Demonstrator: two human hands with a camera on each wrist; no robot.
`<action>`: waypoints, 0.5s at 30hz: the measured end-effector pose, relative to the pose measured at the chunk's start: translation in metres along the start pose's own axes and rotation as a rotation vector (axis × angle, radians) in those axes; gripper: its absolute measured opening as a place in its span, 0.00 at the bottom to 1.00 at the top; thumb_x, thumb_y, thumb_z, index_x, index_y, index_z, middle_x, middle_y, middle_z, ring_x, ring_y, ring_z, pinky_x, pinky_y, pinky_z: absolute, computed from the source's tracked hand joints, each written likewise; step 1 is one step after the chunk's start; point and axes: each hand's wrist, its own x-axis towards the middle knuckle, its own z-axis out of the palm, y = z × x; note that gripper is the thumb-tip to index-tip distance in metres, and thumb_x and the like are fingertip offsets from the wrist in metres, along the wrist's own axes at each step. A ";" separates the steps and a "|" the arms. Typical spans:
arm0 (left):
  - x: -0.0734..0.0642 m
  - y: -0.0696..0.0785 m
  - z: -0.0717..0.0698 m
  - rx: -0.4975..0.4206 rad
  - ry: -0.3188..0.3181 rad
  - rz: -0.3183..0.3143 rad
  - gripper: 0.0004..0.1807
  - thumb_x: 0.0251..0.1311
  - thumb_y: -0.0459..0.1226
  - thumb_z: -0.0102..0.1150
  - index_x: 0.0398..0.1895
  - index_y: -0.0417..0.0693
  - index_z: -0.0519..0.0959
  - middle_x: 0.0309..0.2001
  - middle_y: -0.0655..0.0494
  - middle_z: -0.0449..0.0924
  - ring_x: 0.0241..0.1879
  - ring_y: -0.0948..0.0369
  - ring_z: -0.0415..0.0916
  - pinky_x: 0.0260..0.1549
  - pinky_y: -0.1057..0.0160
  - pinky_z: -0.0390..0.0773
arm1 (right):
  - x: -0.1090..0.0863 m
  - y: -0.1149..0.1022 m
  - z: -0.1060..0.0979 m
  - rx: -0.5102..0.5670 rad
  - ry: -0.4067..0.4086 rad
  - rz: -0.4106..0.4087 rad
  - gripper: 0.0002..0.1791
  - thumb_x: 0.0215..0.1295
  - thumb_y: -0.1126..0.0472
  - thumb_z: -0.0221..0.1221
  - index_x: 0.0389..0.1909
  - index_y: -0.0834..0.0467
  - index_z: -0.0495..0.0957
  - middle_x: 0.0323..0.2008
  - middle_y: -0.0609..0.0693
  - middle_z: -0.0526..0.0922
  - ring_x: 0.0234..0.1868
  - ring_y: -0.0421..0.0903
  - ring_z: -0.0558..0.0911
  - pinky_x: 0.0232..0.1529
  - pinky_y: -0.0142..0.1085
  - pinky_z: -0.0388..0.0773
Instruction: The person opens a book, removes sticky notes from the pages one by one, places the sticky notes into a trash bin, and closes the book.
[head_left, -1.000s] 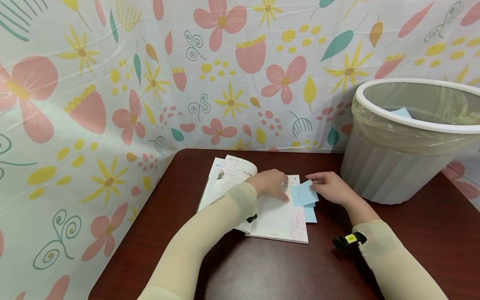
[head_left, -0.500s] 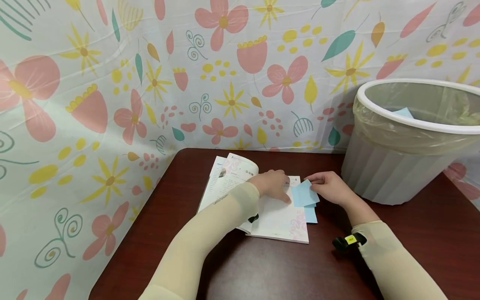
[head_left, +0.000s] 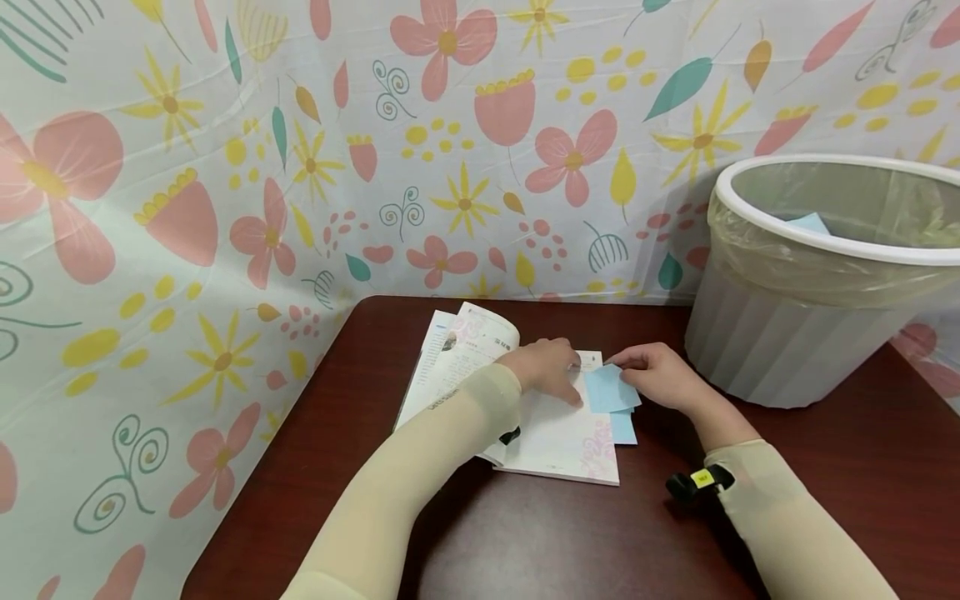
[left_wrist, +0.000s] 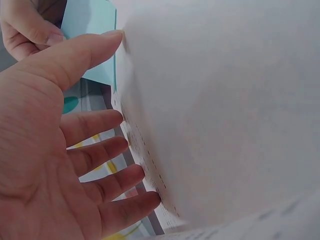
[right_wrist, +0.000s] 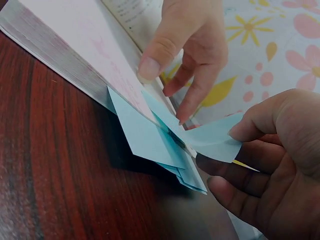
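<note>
An open book (head_left: 555, 454) lies on the table, its left-hand pages curling up. My left hand (head_left: 546, 371) rests on the right-hand page with fingers spread; in the left wrist view the thumb and fingertips touch the paper near its edge. A light blue sticky note (head_left: 609, 390) lies on that page's right part, overhanging the edge. My right hand (head_left: 660, 379) pinches its upper right corner between thumb and finger, and in the right wrist view the note (right_wrist: 215, 139) bends up there. More blue notes (right_wrist: 142, 137) stick out from between the pages below.
On the right stands a grey bin (head_left: 765, 333) with a white rim and clear liner; a piece of blue paper (head_left: 812, 223) shows inside. Behind and left of the dark red table (head_left: 585, 542) hangs a flowered cloth (head_left: 300, 208).
The pinched note's upper corner has bent back slightly under my right fingers. Both hands otherwise keep almost the same places, and the head view has shifted a little.
</note>
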 end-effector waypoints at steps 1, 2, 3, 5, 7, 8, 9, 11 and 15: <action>0.000 0.000 0.000 -0.006 -0.001 -0.002 0.38 0.54 0.62 0.71 0.68 0.62 0.77 0.63 0.60 0.73 0.63 0.57 0.73 0.62 0.57 0.76 | 0.000 0.001 0.000 -0.001 0.002 -0.002 0.15 0.68 0.69 0.56 0.51 0.64 0.87 0.48 0.62 0.89 0.40 0.41 0.84 0.38 0.30 0.81; -0.001 0.000 -0.001 -0.016 -0.001 -0.004 0.38 0.53 0.61 0.72 0.68 0.62 0.77 0.63 0.60 0.73 0.63 0.57 0.73 0.62 0.57 0.76 | 0.000 0.001 0.000 -0.004 0.003 -0.005 0.15 0.68 0.69 0.56 0.51 0.63 0.87 0.48 0.61 0.89 0.39 0.41 0.83 0.38 0.30 0.81; -0.001 0.001 -0.001 -0.024 -0.002 -0.007 0.39 0.53 0.61 0.73 0.68 0.62 0.77 0.63 0.60 0.73 0.63 0.57 0.73 0.62 0.57 0.76 | 0.000 0.001 0.000 -0.006 0.006 -0.005 0.15 0.68 0.69 0.57 0.51 0.63 0.87 0.48 0.61 0.89 0.39 0.40 0.83 0.38 0.29 0.81; -0.002 0.001 -0.002 -0.037 -0.005 -0.013 0.39 0.52 0.61 0.73 0.68 0.63 0.77 0.64 0.60 0.73 0.64 0.57 0.72 0.62 0.56 0.76 | 0.000 0.002 0.000 -0.006 0.008 -0.012 0.15 0.68 0.69 0.56 0.50 0.63 0.87 0.48 0.61 0.89 0.39 0.39 0.83 0.38 0.30 0.81; -0.003 0.001 -0.003 -0.045 -0.006 -0.018 0.39 0.52 0.61 0.74 0.68 0.63 0.77 0.64 0.60 0.73 0.64 0.57 0.72 0.62 0.56 0.76 | 0.001 0.003 0.000 -0.004 0.008 -0.016 0.15 0.68 0.69 0.56 0.50 0.63 0.87 0.48 0.61 0.89 0.38 0.38 0.83 0.38 0.29 0.81; -0.003 0.001 -0.003 -0.047 -0.006 -0.019 0.39 0.52 0.61 0.74 0.68 0.63 0.77 0.64 0.61 0.73 0.64 0.57 0.72 0.62 0.55 0.76 | 0.001 0.003 0.000 -0.005 0.006 -0.022 0.15 0.68 0.69 0.56 0.50 0.63 0.87 0.48 0.61 0.89 0.38 0.38 0.83 0.38 0.30 0.81; -0.003 0.001 -0.003 -0.051 -0.008 -0.025 0.39 0.51 0.61 0.74 0.68 0.64 0.77 0.64 0.61 0.73 0.64 0.58 0.72 0.62 0.56 0.76 | 0.001 0.003 0.000 -0.002 0.007 -0.023 0.15 0.68 0.69 0.57 0.50 0.63 0.87 0.47 0.61 0.89 0.38 0.38 0.83 0.38 0.29 0.81; -0.003 0.000 -0.003 -0.049 -0.006 -0.025 0.39 0.51 0.61 0.74 0.68 0.64 0.77 0.64 0.62 0.73 0.65 0.58 0.72 0.63 0.55 0.76 | 0.001 0.004 0.000 -0.001 0.007 -0.026 0.15 0.68 0.70 0.57 0.50 0.63 0.87 0.47 0.61 0.89 0.37 0.37 0.82 0.38 0.29 0.81; -0.002 -0.001 -0.002 -0.053 -0.001 -0.031 0.39 0.50 0.61 0.75 0.67 0.64 0.78 0.63 0.62 0.73 0.64 0.58 0.72 0.62 0.55 0.76 | 0.001 0.002 0.001 0.011 0.004 -0.026 0.15 0.68 0.70 0.57 0.50 0.63 0.87 0.47 0.61 0.89 0.37 0.38 0.82 0.37 0.29 0.81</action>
